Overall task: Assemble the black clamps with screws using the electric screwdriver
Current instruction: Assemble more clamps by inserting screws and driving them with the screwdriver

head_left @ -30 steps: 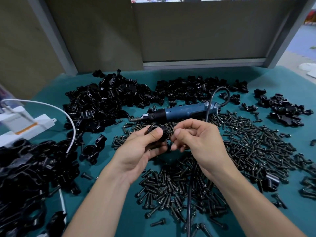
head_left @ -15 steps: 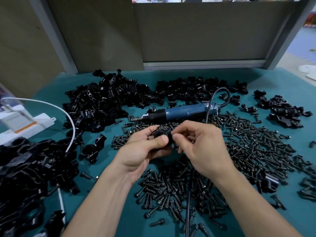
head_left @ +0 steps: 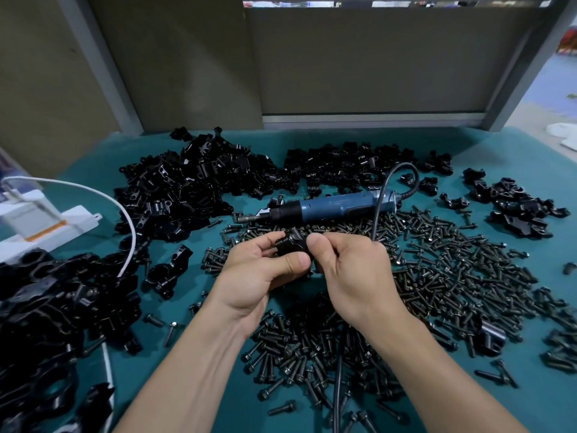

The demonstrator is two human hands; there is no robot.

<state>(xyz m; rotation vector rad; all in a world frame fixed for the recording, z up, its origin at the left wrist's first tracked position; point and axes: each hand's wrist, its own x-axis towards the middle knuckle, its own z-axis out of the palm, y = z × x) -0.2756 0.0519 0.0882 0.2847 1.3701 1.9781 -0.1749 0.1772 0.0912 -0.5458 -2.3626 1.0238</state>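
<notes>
While the screwdriver (head_left: 331, 206) lies idle, the left hand (head_left: 259, 273) keeps its grip clamped on the clamp (head_left: 292, 243); the right hand (head_left: 352, 270) has closed in, pinching it, probably seating a screw.

Teal tabletop (head_left: 515, 157), grey partition panels (head_left: 359, 57) w/ metal posts (head_left: 103, 64).

At the centre of the frame, the left hand (head_left: 259, 271) grips a small black clamp (head_left: 292, 244) between thumb and curled fingers, and the right hand (head_left: 351, 276) pinches the clamp's right side. Just above them a blue-bodied electric screwdriver (head_left: 327, 206) lies flat on the teal-covered table (head_left: 530, 389), tip pointing left, with its black cord (head_left: 377, 214) looping from the right end. Loose dark metal screws (head_left: 452, 270) cover the middle and right. Heaps of black clamp parts (head_left: 193, 189) fill the upper and lower left. A white cable (head_left: 126, 214) arcs at the left.
</notes>
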